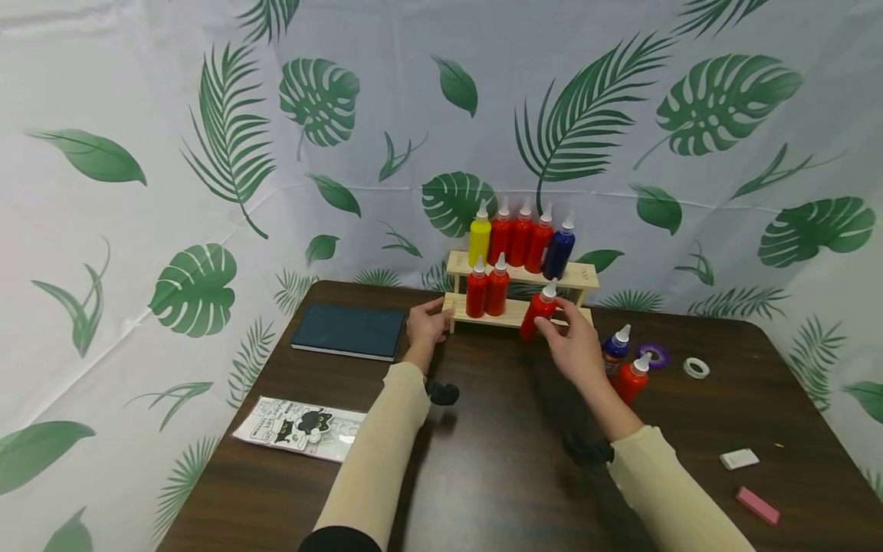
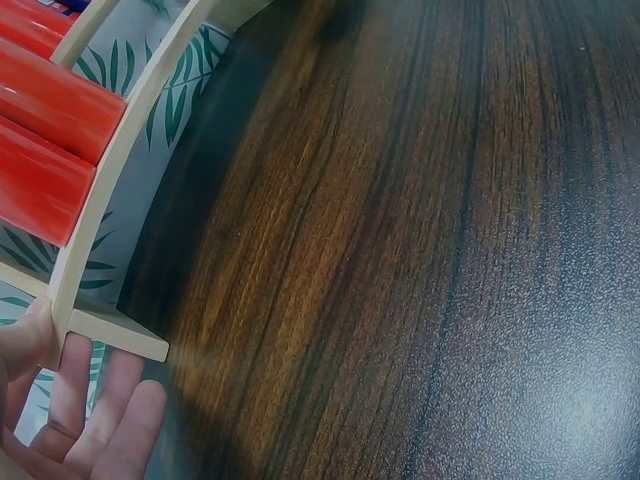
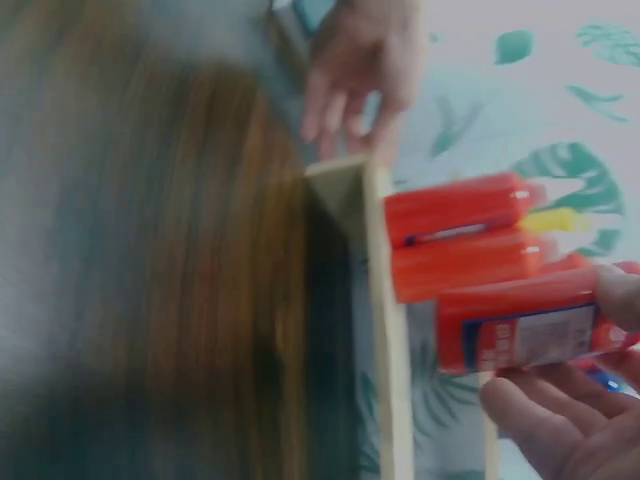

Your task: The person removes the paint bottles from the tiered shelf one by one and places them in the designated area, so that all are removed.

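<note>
A two-tier wooden rack (image 1: 513, 307) stands at the back of the table. My left hand (image 1: 428, 326) grips the left end of its lower shelf, thumb on one side and fingers on the other in the left wrist view. My right hand (image 1: 576, 345) holds a red paint bottle (image 1: 536, 314) with a white nozzle, slightly tilted, in front of the lower shelf's right part. In the right wrist view its label (image 3: 540, 340) shows. Two red bottles (image 1: 486, 291) stand on the lower shelf. Above them are a yellow bottle (image 1: 479, 239), several red bottles (image 1: 520, 241) and a dark blue bottle (image 1: 559, 251).
Beside my right forearm stand a blue bottle (image 1: 616, 346) and a red bottle (image 1: 631, 379). Nearby lie a purple tape roll (image 1: 644, 351), a white tape roll (image 1: 696, 368), a white block (image 1: 739, 459) and a pink block (image 1: 758, 506). A dark notebook (image 1: 348, 330) and cat-printed packet (image 1: 300, 426) lie left.
</note>
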Demonstrator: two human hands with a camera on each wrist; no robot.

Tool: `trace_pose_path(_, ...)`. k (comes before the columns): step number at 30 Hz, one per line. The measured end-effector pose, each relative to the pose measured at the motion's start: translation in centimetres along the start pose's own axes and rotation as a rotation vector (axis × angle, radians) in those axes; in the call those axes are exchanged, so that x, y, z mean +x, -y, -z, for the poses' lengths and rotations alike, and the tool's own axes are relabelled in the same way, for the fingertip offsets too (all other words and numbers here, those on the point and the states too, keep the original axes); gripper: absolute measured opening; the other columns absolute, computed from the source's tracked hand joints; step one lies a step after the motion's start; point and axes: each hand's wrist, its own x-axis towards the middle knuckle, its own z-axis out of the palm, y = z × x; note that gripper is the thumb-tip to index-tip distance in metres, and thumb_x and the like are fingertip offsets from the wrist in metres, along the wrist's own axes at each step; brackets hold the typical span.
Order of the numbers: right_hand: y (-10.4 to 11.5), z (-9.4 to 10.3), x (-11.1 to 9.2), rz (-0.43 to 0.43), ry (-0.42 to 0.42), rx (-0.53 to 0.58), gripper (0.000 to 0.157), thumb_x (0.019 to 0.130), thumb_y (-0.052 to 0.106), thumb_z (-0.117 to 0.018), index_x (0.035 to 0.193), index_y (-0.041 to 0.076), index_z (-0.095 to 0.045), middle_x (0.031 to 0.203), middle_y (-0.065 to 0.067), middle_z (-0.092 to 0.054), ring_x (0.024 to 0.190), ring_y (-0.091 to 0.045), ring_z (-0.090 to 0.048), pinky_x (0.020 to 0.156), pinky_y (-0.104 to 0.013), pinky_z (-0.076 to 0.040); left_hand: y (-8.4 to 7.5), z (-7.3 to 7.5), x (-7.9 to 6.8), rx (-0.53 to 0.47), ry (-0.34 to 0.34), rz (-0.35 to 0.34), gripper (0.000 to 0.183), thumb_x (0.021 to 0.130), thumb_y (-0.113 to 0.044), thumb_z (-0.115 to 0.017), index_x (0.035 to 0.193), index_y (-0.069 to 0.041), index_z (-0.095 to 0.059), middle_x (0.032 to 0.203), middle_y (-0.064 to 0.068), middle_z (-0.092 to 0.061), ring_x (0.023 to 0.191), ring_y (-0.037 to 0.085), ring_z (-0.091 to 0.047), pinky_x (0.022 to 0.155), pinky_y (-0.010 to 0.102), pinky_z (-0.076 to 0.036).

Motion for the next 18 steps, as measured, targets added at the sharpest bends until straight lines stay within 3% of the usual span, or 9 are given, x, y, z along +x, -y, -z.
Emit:
trace_pose_path(4,-0.2,1.5,-3.1,0.001,-0.005,0.018,0.058,0.094,0.037,-0.060,0.141,0.007,-0.044,0.128,-0.022,-0.057,0.107,-0.039,-0.062,0.085,-0.049,-0.052,-0.1,0.0,-0.1,-0.003,0.001,0.002,0.032,0.083,-0.026,-0.076,0.115,-0.026,-0.072,0.086,0.006,-0.074,0.079,0.020,-0.072,0.054,0.030,-0.056)
trace_pose_path(11,-1.9,3.8,-8.2,-0.030,-0.035,-0.050,0.056,0.094,0.035,-0.061,0.137,0.002,-0.047,0.121,-0.025,-0.060,0.103,-0.039,-0.063,0.082,-0.046,-0.053,-0.1,0.1,-0.2,-0.014,-0.012,-0.003,0.032,0.083,-0.026,-0.076,0.115,-0.025,-0.072,0.085,0.006,-0.074,0.076,0.019,-0.072,0.055,0.031,-0.056)
trace_pose_path(16,-4.6,5.4,-11.2,-0.070,-0.100,-0.111,0.054,0.092,0.029,-0.066,0.133,-0.001,-0.050,0.119,-0.028,-0.061,0.099,-0.035,-0.065,0.070,-0.016,-0.051,0.1,0.0,0.1,-0.021,-0.002,-0.004,0.032,0.083,-0.025,-0.076,0.114,-0.026,-0.072,0.084,0.005,-0.074,0.078,0.020,-0.072,0.055,0.031,-0.056)
trace_pose_path(18,-5.9,6.0,-12.2,-0.091,-0.124,-0.140,0.053,0.091,0.027,-0.067,0.131,-0.003,-0.051,0.119,-0.030,-0.060,0.096,-0.036,-0.065,0.065,-0.012,-0.049,0.2,-0.1,0.3,-0.021,0.002,-0.004,0.031,0.083,-0.025,-0.077,0.114,-0.026,-0.072,0.084,0.004,-0.074,0.078,0.020,-0.072,0.055,0.031,-0.056)
